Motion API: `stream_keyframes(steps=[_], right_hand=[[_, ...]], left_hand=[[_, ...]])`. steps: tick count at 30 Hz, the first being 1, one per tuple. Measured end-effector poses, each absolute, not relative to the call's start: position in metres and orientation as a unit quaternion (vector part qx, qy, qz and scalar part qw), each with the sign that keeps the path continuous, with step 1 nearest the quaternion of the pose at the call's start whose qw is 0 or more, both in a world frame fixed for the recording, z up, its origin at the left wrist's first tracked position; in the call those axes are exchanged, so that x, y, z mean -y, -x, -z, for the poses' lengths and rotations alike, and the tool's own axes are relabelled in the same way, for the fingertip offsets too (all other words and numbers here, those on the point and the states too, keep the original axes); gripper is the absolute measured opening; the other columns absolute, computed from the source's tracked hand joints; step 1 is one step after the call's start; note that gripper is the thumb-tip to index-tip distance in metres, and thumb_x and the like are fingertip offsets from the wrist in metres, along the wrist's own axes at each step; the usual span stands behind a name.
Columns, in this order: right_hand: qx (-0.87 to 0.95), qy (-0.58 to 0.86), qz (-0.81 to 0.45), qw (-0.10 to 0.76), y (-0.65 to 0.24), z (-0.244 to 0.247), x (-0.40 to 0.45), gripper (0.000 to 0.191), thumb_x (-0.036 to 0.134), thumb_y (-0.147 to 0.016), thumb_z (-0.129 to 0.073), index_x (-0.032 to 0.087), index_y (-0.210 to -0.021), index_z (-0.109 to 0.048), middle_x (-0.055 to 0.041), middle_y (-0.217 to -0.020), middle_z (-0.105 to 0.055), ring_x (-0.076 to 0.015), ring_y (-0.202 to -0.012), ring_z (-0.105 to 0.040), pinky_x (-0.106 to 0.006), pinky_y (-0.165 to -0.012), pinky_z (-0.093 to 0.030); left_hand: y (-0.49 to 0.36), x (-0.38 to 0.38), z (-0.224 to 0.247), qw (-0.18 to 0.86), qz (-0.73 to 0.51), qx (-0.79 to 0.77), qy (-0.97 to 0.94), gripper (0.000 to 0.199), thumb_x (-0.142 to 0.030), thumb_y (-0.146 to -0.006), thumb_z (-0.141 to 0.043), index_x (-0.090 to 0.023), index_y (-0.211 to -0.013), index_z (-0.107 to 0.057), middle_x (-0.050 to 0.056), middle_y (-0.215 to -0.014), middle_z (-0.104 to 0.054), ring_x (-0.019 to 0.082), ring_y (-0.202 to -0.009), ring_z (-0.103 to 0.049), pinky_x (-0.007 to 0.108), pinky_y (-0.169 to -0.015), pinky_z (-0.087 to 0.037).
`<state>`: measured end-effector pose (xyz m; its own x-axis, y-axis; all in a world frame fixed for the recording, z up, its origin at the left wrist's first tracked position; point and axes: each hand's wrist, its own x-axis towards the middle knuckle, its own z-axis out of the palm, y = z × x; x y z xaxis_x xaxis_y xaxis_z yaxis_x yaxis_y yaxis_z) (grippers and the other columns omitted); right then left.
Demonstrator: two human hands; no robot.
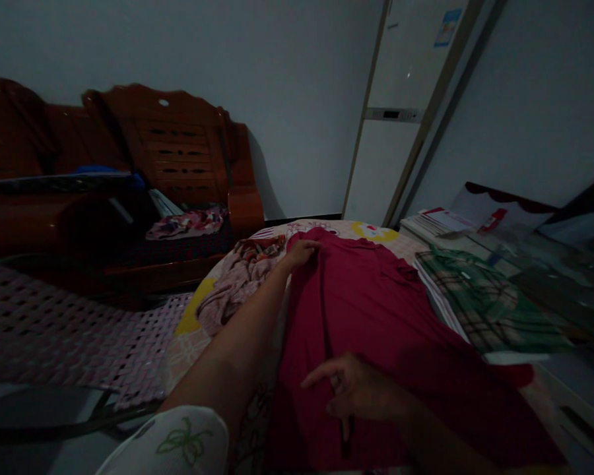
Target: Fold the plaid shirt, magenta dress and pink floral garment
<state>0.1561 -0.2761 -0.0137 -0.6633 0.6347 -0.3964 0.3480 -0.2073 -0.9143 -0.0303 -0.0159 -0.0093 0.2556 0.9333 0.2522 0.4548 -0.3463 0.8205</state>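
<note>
A crimson garment (371,303) lies spread over a round table with a patterned cloth (400,243). At its far left corner, my left hand (303,253) rests on the fabric with its fingers stretched out. Nearer to me, my right hand (354,389) is over the lower part of the garment, fingers apart and the index finger pointing left. A lengthwise fold runs along the garment's left side between the two hands. Crumpled pinkish clothing (237,284) lies left of the garment, beside my left forearm.
A folded green plaid shirt (490,297) lies to the right, near papers (445,221). Behind on the left stands a carved wooden bench (178,145) with cloth on it. A woven pink chair (79,336) is at the left. A tall white cabinet-like unit (396,79) stands behind.
</note>
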Motion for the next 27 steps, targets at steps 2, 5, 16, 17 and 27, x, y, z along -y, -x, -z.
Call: stream_keyframes(steps=[2, 5, 16, 17, 27], right_hand=[[0.606, 0.375, -0.696, 0.086, -0.161, 0.012, 0.276, 0.052, 0.009, -0.066, -0.061, 0.018, -0.117, -0.070, 0.0110, -0.046, -0.041, -0.0048, -0.037, -0.040, -0.016, -0.041, -0.029], [0.583, 0.378, -0.717, 0.061, -0.168, 0.014, 0.274, 0.054, 0.010, -0.065, -0.058, 0.016, -0.117, -0.069, 0.0098, -0.046, -0.049, -0.0061, -0.035, -0.044, -0.015, -0.040, -0.032], [0.613, 0.379, -0.693, 0.028, -0.171, 0.022, 0.267, 0.048, 0.008, -0.065, -0.063, 0.018, -0.111, -0.072, 0.0117, -0.045, -0.043, -0.0036, -0.036, -0.036, -0.014, -0.039, -0.026], [0.608, 0.374, -0.700, 0.027, -0.172, 0.024, 0.266, 0.048, 0.009, -0.065, -0.064, 0.017, -0.112, -0.071, 0.0119, -0.045, -0.042, -0.0036, -0.037, -0.037, -0.014, -0.039, -0.027], [0.536, 0.327, -0.778, 0.010, -0.173, 0.037, 0.261, 0.050, 0.018, -0.068, -0.070, 0.014, -0.117, -0.065, 0.0104, -0.046, -0.051, -0.0082, -0.037, -0.053, -0.015, -0.041, -0.037]], left_hand=[[0.028, 0.013, 0.008, 0.310, -0.375, -0.469, -0.737, 0.044, -0.009, -0.078, -0.046, -0.013, -0.112, -0.074, 0.008, -0.113, -0.073, 0.019, -0.100, -0.065, 0.029, -0.094, -0.049], [0.022, 0.012, 0.014, 0.275, -0.355, -0.440, -0.777, 0.046, -0.008, -0.081, -0.043, -0.010, -0.118, -0.070, 0.012, -0.125, -0.068, 0.021, -0.114, -0.062, 0.033, -0.103, -0.044], [0.025, 0.031, 0.033, 0.208, -0.320, -0.394, -0.836, 0.049, -0.006, -0.078, -0.046, -0.012, -0.122, -0.066, 0.012, -0.129, -0.066, 0.022, -0.119, -0.059, 0.036, -0.107, -0.043], [0.031, 0.033, 0.032, 0.199, -0.329, -0.402, -0.831, 0.048, -0.007, -0.078, -0.046, -0.012, -0.122, -0.066, 0.012, -0.128, -0.066, 0.022, -0.119, -0.060, 0.037, -0.107, -0.043], [0.042, 0.057, 0.044, 0.091, -0.207, -0.462, -0.857, 0.039, -0.014, -0.085, -0.052, -0.016, -0.120, -0.068, 0.013, -0.127, -0.066, 0.025, -0.119, -0.060, 0.038, -0.105, -0.045]])
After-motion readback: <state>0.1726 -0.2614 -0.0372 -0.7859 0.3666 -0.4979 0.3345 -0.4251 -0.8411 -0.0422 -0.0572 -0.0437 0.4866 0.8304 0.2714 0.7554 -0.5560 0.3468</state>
